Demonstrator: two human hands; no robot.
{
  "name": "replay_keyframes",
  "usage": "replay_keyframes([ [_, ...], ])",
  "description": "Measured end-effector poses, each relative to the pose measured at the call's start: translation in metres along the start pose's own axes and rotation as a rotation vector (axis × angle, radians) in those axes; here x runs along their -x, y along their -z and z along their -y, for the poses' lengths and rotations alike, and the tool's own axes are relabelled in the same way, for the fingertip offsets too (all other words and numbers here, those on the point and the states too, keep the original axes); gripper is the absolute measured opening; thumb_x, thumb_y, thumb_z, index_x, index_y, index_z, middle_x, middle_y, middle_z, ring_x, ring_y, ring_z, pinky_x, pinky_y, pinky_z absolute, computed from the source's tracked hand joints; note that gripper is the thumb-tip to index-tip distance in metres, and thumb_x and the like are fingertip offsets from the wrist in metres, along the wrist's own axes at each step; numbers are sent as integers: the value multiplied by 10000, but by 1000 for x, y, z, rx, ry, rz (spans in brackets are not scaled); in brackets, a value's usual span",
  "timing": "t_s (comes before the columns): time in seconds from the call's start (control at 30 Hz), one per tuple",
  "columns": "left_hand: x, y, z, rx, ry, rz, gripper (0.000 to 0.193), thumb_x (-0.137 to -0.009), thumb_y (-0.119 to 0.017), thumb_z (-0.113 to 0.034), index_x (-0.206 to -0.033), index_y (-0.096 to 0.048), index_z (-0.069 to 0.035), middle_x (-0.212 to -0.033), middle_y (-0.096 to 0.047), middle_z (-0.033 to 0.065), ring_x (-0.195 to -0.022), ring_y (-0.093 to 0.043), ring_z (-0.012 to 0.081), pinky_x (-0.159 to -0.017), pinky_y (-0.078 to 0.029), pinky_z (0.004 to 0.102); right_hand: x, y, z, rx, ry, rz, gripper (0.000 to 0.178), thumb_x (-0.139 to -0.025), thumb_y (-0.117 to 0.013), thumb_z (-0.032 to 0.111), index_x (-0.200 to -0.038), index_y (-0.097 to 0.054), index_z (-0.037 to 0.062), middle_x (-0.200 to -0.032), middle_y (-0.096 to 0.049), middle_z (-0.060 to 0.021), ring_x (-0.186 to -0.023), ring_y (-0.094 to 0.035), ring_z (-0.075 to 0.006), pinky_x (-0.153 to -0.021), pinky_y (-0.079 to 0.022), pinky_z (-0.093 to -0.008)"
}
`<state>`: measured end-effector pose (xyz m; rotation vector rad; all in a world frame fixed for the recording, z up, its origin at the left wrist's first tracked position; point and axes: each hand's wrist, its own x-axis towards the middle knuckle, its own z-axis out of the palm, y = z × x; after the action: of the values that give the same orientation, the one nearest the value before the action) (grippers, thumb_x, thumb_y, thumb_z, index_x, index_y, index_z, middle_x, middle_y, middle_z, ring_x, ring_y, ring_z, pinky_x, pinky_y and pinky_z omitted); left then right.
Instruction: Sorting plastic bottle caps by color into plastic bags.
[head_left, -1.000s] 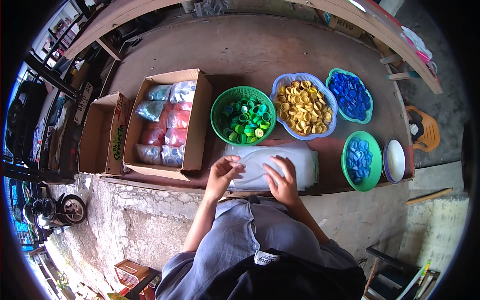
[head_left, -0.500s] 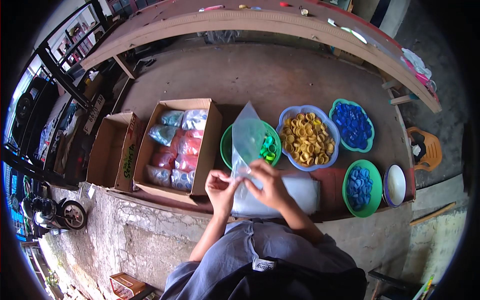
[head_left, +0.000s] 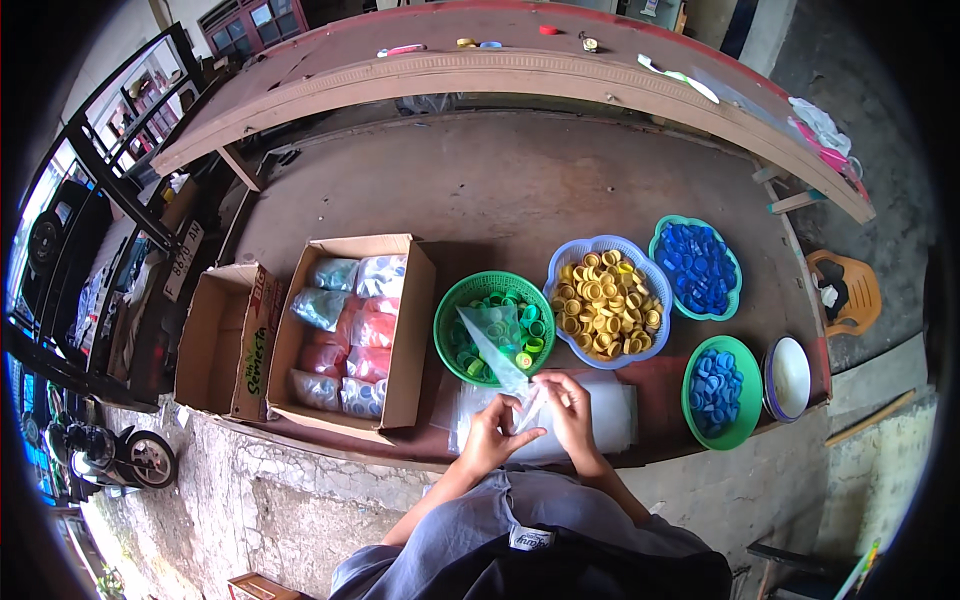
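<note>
Partly, a clear bag (head_left: 501,352) pinched by left hand (head_left: 493,436) and right hand (head_left: 571,413) veils some green caps (head_left: 535,345).

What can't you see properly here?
All in the head view:
Clear bag, near end: partly behind left hand and right hand.
Green basket, bottom: hidden by green caps.
Brown wooden thing: cut off by lower edge.
Red thing on shelf: too small to tell.
</note>
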<state>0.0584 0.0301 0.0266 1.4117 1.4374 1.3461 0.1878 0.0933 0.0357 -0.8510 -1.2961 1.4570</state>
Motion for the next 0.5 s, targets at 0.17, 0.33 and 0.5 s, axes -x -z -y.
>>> replay_keyframes([
  [0.17,0,-3,13,34,154,11,162,-812,-681,-88,-850,-537,-23,-619,-459,-30,-538,-406,26,-465,-330,191,4,4,-19,-490,-293,-76,148,-910,-481,73,-1038,-535,20,-911,-557,-27,-806,-538,-98,-716,-445,-232],
  [0.33,1,-9,27,534,201,44,79,-912,-528,-80,-947,-481,-28,-829,-544,54,-704,-557,101,-611,-523,276,-3,5,-30,-577,-327,3,120,-916,-453,107,-982,-529,44,-824,-488,21,-716,-456,-42,-635,-380,-190],
  [0.5,-16,6,22,1037,319,-118,81,-961,-442,-171,-987,-488,-109,-912,-571,27,-875,-577,130,-813,-487,334,-4,-1,-22,140,-131,149,64,-898,-534,94,-927,-523,38,-746,-511,47,-650,-451,-14,-569,-359,-182],
])
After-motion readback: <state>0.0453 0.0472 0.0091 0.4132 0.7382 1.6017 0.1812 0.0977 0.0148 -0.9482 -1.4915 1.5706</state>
